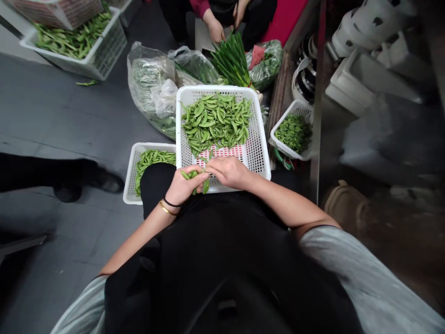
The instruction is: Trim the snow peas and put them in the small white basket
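Observation:
A white perforated basket (259, 139) rests at my lap, with a heap of green pea pods (215, 118) toward its far side. Over the basket's near left corner, my left hand (189, 182) is closed around several pea pods (206, 185). My right hand (227, 171) meets it at the fingertips, its thumb and fingers pinched together at a pod's end. What exactly lies in that pinch is too small to make out. Beside my left knee stands a second white basket (129, 185) holding more pods (155, 160).
Ahead, a person's hands (217, 31) are near a bunch of green chives (231, 58). Plastic bags of greens (151, 83) lie beyond my basket. A basket of leafy herbs (294, 132) is at right, by a metal-edged shelf (318, 139). At left, someone's shoe (109, 181) is on the floor.

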The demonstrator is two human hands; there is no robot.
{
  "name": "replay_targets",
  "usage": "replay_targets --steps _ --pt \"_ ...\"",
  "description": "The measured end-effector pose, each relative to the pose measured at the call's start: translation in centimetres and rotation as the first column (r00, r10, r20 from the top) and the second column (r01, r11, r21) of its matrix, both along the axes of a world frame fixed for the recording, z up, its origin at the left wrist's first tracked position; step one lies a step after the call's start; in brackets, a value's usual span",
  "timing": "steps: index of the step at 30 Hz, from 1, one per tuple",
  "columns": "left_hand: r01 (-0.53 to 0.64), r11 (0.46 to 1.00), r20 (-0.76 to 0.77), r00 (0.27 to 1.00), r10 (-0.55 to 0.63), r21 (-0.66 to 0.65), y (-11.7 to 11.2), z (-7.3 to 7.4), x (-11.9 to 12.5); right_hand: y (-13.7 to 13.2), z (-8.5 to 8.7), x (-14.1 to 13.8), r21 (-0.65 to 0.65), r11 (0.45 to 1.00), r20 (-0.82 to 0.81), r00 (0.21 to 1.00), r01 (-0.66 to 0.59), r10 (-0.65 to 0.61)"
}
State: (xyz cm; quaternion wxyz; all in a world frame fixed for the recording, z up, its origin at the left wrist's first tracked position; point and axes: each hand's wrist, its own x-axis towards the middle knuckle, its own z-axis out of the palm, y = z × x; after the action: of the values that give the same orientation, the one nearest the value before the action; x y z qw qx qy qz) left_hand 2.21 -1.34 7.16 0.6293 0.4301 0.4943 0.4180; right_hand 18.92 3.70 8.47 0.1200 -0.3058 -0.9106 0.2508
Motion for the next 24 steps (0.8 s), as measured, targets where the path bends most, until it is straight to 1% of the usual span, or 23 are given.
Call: replay_targets --steps 2,4,6,7,8,10,11,12,13,14,15,17,19,20,22,24 --pt "-0.195 0.979 0.127 0.971 0.202 -0.065 0.3 -1.0 0.0 0.3 -1.1 0.5 -0.013 0.994 -0.015 0.994 0.109 -0.11" --pt "-0.325 0.94 0.211 0.916 0.34 -0.103 0.9 -1.7 -0.8 1.0 -2.1 2.0 -0.05 0.986 0.031 0.987 0.156 -0.155" --pt "-0.408 0.906 0.275 0.863 0.423 -0.115 1.7 -2.1 -2.2 2.3 -3.0 3.9 -0.121 0.98 0.164 0.977 0.156 -0.136" --pt "-0.42 0.898 0.308 0.844 0.439 -0.131 2.0 -2.2 -2.9 3.1 -3.5 4.7 -0.177 0.973 0.275 0.957 0.149 -0.096" --pt "-0.413 0.897 0.341 0.829 0.442 -0.159 2.2 -2.3 -3.5 3.9 -4.0 5.3 -0.235 0.96 0.395 0.917 0.154 -0.05" --pt "-0.34 0.909 0.398 0.82 0.413 -0.242 2.5 -2.4 -4.3 5.7 -5.4 5.1 -0.298 0.935 0.562 0.827 0.193 0.008" --pt "-0.289 0.915 0.419 0.82 0.389 -0.283 2.5 -2.5 -4.4 6.4 -6.3 4.3 -0.287 0.93 0.604 0.797 0.232 -0.013" --pt "-0.243 0.918 0.435 0.823 0.365 -0.312 2.5 -2.6 -4.4 7.2 -7.2 3.2 -0.254 0.928 0.613 0.788 0.271 -0.063" --pt "-0.201 0.923 0.446 0.828 0.34 -0.329 2.4 -2.6 -4.3 7.8 -8.1 1.8 -0.208 0.922 0.612 0.779 0.326 -0.137" --pt "-0.166 0.928 0.455 0.834 0.313 -0.334 2.3 -2.6 -4.2 8.3 -9.0 0.4 -0.158 0.906 0.622 0.752 0.393 -0.218" --pt "-0.137 0.934 0.46 0.841 0.286 -0.33 2.2 -2.6 -4.1 8.6 -9.8 -1.0 -0.151 0.885 0.634 0.73 0.44 -0.255" --pt "-0.098 0.946 0.453 0.86 0.236 -0.308 2.0 -2.4 -4.0 9.0 -10.9 -3.0 -0.172 0.856 0.648 0.71 0.487 -0.274" --pt "-0.084 0.954 0.41 0.889 0.202 -0.29 1.8 -2.3 -4.0 8.8 -11.0 -3.5 -0.192 0.848 0.645 0.715 0.493 -0.27" --pt "-0.096 0.955 0.366 0.909 0.2 -0.282 1.7 -2.3 -4.0 8.5 -10.6 -3.2 -0.196 0.856 0.63 0.73 0.479 -0.265" --pt "-0.155 0.953 0.24 0.946 0.22 -0.26 1.5 -2.6 -3.5 7.2 -9.2 -2.1 -0.204 0.888 0.561 0.793 0.411 -0.238" --pt "-0.204 0.955 0.103 0.968 0.23 -0.217 1.4 -2.9 -2.6 5.2 -7.2 -1.0 -0.196 0.932 0.459 0.868 0.304 -0.187"
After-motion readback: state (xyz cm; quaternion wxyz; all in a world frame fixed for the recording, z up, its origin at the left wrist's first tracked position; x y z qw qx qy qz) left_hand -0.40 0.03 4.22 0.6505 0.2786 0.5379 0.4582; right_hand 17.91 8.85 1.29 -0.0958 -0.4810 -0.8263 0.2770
